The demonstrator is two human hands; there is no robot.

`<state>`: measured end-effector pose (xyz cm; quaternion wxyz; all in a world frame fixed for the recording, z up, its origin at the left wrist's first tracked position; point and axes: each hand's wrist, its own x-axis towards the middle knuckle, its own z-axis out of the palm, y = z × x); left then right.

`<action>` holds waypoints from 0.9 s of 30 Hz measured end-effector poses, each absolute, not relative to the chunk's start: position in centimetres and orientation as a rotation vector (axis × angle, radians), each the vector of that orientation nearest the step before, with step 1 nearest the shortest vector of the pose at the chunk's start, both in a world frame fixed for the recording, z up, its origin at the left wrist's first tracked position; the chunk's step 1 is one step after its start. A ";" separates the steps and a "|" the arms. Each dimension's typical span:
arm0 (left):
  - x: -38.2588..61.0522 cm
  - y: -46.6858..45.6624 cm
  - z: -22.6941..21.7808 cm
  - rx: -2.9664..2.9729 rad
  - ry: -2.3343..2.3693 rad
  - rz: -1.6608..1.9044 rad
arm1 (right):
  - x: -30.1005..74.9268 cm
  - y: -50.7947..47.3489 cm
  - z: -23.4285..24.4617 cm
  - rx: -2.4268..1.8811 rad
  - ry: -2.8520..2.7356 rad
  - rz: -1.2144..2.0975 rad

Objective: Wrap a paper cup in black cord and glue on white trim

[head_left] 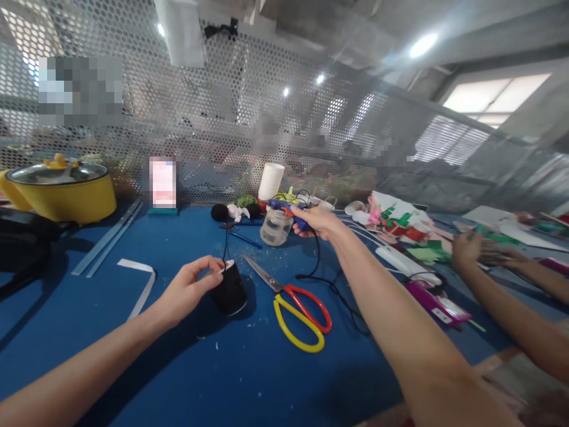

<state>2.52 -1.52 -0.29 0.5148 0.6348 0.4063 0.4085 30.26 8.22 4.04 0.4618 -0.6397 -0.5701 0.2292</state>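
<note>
My left hand (pixel 193 281) is closed at the upper rim of a black-covered cup (pixel 232 292), which stands slightly tilted over the blue table. A thin black cord (pixel 226 244) rises from the cup's top by my fingertips. Farther off, my right hand (pixel 317 220) grips a blue hot glue gun (pixel 304 222) with an orange trigger. Its nozzle end is over a clear plastic jar (pixel 274 232); whether they touch I cannot tell. The gun's black cable hangs to the table. Between my arms lie scissors (pixel 278 287) with one red and one yellow handle, blades apart.
A white strip (pixel 144 290) and clear flat sticks (pixel 109 240) lie left, near a yellow pot (pixel 84 198). Behind are a lit phone (pixel 163 182), black balls (pixel 219 212) and stacked white cups (pixel 271 181). At right are a power strip (pixel 406 265), craft pieces and another person's hands (pixel 471 252).
</note>
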 end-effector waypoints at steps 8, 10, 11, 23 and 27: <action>2.2 -1.4 0.1 1.584 0.991 0.890 | 29.0 7.9 3.5 -1.493 -1.202 0.775; 2.1 -1.4 0.2 1.586 0.991 0.885 | 28.4 7.6 3.8 -1.429 -1.178 0.731; 2.1 -1.3 0.2 1.588 0.993 0.883 | 28.1 7.3 4.0 -1.391 -1.177 0.710; 1.9 -1.2 -0.2 1.600 0.889 0.995 | 23.8 -4.4 3.2 -1.330 -1.562 1.009; 1.8 -0.9 -0.8 1.594 0.871 0.967 | 23.4 -5.6 2.4 -1.434 -1.661 0.929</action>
